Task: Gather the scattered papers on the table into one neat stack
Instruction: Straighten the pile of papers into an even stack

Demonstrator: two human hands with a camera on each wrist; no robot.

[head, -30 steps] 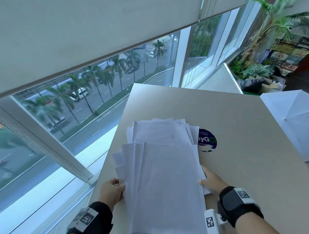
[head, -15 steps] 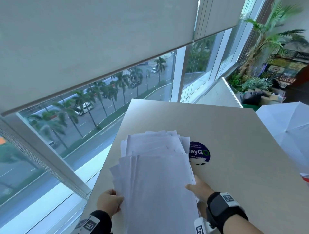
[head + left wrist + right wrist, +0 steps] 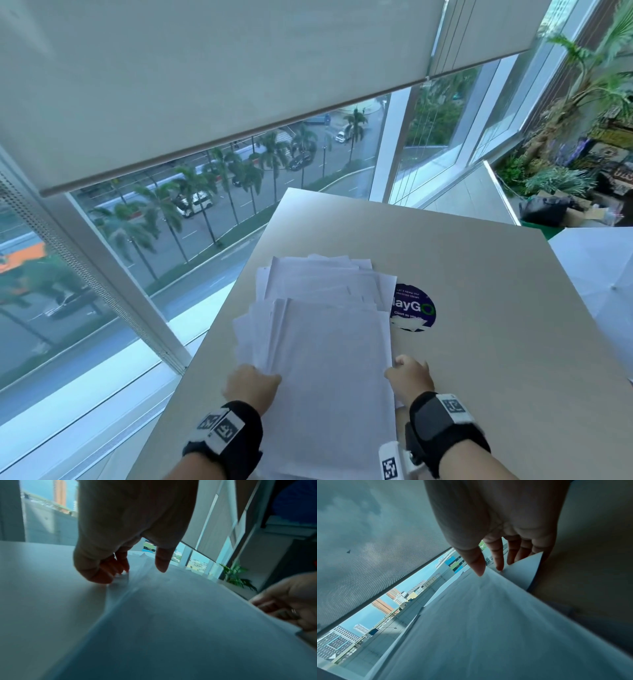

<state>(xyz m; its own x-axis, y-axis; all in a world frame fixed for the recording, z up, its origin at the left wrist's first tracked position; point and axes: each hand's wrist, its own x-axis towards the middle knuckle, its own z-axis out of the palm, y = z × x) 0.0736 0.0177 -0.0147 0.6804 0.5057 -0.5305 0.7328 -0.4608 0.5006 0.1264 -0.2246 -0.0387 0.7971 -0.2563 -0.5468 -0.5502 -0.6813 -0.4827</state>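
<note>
White paper sheets (image 3: 329, 342) gathered mid-frame on beige worktop (image 3: 496, 308), edges fanned; squaring left. Left hand (image 3: 251, 385), right hand (image 3: 409, 377) pinch side edges.

White papers (image 3: 329, 359), fanned, on table (image 3: 479, 342).

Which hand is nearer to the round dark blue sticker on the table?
Right. The right hand is just below the round dark blue sticker; the left hand is across the white papers.
</note>
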